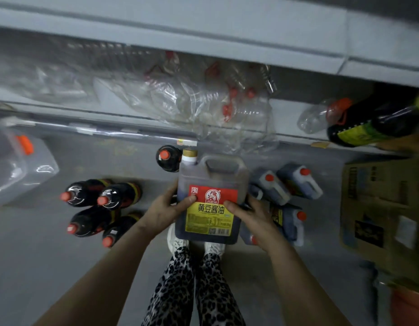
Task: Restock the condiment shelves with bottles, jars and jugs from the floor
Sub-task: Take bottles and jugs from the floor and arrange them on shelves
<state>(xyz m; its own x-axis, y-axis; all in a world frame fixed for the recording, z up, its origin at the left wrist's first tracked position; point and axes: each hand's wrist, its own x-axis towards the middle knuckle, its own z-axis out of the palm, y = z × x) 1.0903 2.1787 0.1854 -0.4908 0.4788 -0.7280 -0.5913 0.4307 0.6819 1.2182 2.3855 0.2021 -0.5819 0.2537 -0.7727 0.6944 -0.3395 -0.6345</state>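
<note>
One jug held: dark-brown plastic soy-sauce jug (213,180) with a moulded handle, a gold-and-white cap and a red-and-yellow label, raised off the grey floor (62,267) above our feet, cap end toward the shelving
Left grip (166,212): clasps the jug's left side, thumb lying on the red part of the label
Right grip (248,215): clasps the jug's right side, thumb on the yellow part of the label
Lowest shelf: pale grey metal shelf (286,111) carrying a crumpled clear plastic wrap of empty red-capped bottles (203,100) and, at the right, a large dark bottle with a yellow-green label (373,123) lying on its side
Floor, left: four dark bottles with red caps (100,208) standing close together; we see a translucent container with an orange cap (20,165) further left
Floor, centre: one dark orange-capped bottle (168,158) just beside the jug's cap
Floor, right: several small dark jugs with red caps (286,184) lying clustered near a brown cardboard box (380,203)
Below: our leopard-print trousers (192,290) and white shoes (178,241)
</note>
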